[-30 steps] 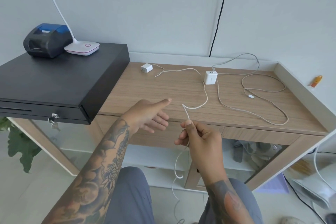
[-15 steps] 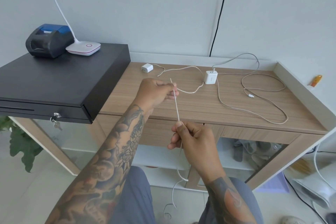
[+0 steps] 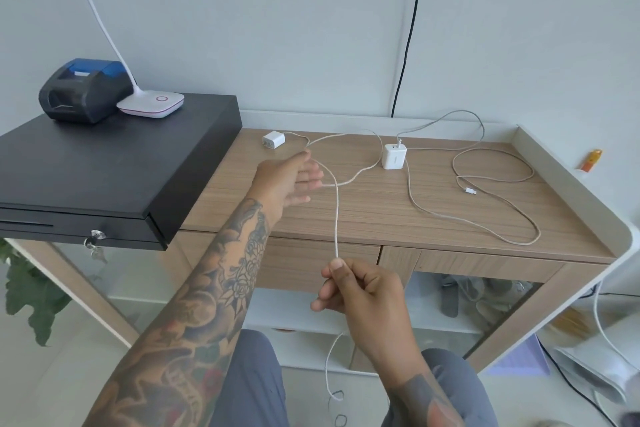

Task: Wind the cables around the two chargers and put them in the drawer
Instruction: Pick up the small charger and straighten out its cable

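A small white charger (image 3: 273, 140) lies at the back left of the wooden desk. Its thin white cable (image 3: 336, 218) runs across the desk, past my left hand, and down to my right hand (image 3: 360, 291), which pinches it in front of the desk edge; the loose end hangs toward the floor. My left hand (image 3: 294, 180) reaches over the desk with fingers straight, the cable touching its fingertips. A larger white charger (image 3: 394, 157) stands mid-desk with its long grey cable (image 3: 491, 180) looped to the right. Two shut drawers (image 3: 485, 265) sit under the desktop.
A black cash drawer (image 3: 114, 170) sits at the left with a receipt printer (image 3: 83, 90) and a white lamp base (image 3: 150, 104) on top. A raised white rim (image 3: 568, 177) borders the desk's right side. Shelves with items show below.
My left hand let go of the cable and stretched forward with fingers straight toward the small charger. My right hand kept its pinch on the cable and stayed near the desk's front.
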